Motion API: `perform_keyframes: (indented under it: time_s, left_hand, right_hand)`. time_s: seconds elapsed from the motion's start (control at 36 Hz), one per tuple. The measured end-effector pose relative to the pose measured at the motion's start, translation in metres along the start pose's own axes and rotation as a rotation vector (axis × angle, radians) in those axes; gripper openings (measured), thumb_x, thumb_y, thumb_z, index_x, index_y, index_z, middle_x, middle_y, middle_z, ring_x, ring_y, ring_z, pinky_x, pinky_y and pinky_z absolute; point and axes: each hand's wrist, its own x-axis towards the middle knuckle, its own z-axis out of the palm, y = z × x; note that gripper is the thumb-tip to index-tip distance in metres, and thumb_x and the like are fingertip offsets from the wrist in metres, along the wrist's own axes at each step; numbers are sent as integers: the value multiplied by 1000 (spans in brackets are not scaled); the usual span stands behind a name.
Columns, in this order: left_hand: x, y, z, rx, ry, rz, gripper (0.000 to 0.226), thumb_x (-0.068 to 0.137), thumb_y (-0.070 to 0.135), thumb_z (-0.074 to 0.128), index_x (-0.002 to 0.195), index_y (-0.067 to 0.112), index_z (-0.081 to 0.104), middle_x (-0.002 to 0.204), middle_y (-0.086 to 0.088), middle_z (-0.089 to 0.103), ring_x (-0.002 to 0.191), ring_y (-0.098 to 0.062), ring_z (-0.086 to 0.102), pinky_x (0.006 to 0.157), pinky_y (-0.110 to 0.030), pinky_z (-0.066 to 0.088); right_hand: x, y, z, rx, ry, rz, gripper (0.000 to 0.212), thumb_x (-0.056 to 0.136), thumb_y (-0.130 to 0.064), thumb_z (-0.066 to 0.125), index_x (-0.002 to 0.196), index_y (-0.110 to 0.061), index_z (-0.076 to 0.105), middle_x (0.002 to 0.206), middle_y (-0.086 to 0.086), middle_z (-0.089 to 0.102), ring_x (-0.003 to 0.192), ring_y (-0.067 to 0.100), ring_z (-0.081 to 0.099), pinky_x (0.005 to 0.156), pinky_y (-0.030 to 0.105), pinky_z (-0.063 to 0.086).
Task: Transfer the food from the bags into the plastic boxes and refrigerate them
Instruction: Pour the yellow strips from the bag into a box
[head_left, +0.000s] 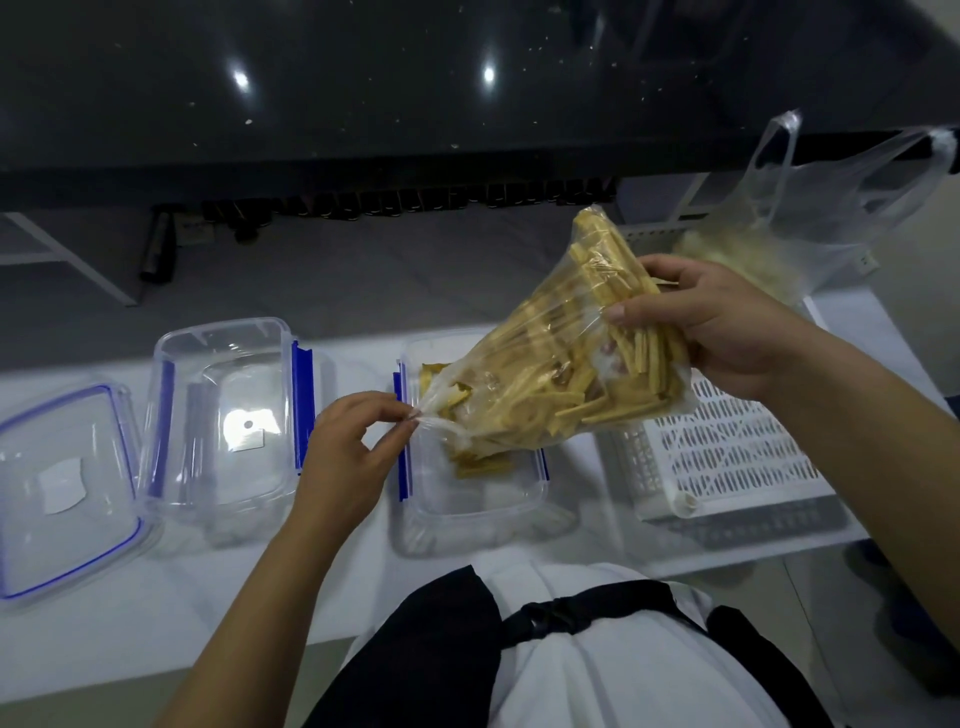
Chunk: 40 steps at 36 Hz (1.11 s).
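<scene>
The head view shows the emptying step under way: the person's right hand (722, 332) grips the closed bottom end of a clear bag (561, 364) of pale yellow food sticks (597, 358), fingers and thumb wrapped round it and holding it high and tilted, while the left hand (353, 441) pinches the bag's mouth edge between thumb and fingertips, holding it low over the open plastic box (467, 499) on the white tabletop (249, 597). Some sticks already lie at the far end of that box, under the bag's mouth, but most of the food is inside the bag (so the transfer looks only just begun). A second open box (228, 415) stands to the left, apparently with nothing in it, with a lid (62, 488) lying flat beside it. To the right sits a white slotted basket (727, 452), and beyond it a second thin bag (831, 208) holding something pale. The next move probably calls for lifting the bottom end higher and keeping the mouth spread inside the box walls, since a slack opening could spill sticks onto the tabletop. Lidding and refrigerating are not yet done.
</scene>
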Motion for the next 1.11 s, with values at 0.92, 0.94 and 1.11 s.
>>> perform_keyframes:
  time_s: [0.92, 0.94, 1.11]
  left_hand:
    - [-14, -1, 20, 70, 51, 90, 16, 83, 8, 78, 97, 15, 79, 92, 16, 65, 90, -18, 56, 84, -43, 48]
    - [-14, -1, 22, 74, 54, 94, 16, 82, 7, 79, 97, 15, 79, 94, 15, 65, 92, -20, 56, 85, -40, 46]
    - [-13, -5, 27, 97, 48, 43, 16, 85, 13, 78, 100, 18, 79, 105, 13, 64, 105, -19, 54, 95, -40, 44]
  right_hand:
    - [25, -5, 42, -168, -71, -29, 37, 75, -4, 82, 108, -16, 71, 91, 9, 72, 74, 24, 73, 61, 35, 58]
    - [25, -6, 41, -172, -69, -36, 37, 74, -4, 82, 108, -15, 71, 91, 10, 72, 74, 24, 73, 61, 35, 59]
    - [25, -11, 40, -229, -57, -97, 39, 72, -3, 83, 106, -15, 71, 94, 8, 70, 74, 21, 73, 64, 35, 60]
